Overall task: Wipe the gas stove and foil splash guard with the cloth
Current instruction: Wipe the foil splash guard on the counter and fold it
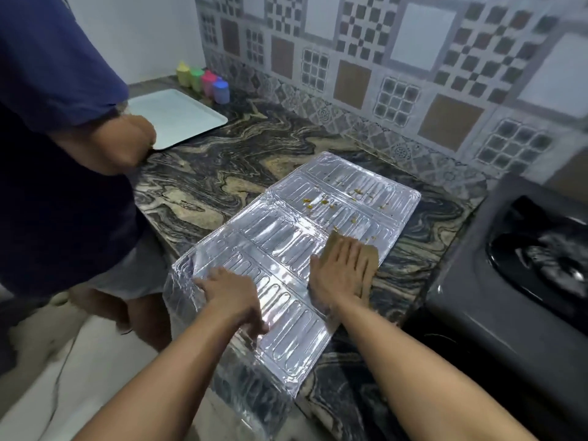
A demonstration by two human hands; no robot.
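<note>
Counter (pixel 241 160): marbled stone; stove (pixel 509 281) at 3 o'clock, dark, partly in frame; foil guard (pixel 286 249) at centre, flat on counter, near end overhanging the edge, crumbs at its 1 o'clock end; left hand (pixel 230 297): fingers spread flat on foil; right hand (pixel 342 268): fingers spread, pressing brown cloth (pixel 366 253) onto foil's right edge.

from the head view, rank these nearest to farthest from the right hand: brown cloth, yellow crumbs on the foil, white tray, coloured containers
1. Brown cloth: directly under the right hand, pressed on the foil splash guard.
2. Yellow crumbs: just beyond the hand, on the guard's far panel.
3. White tray: far left on the counter.
4. Coloured containers: behind the tray, at the wall corner.
</note>
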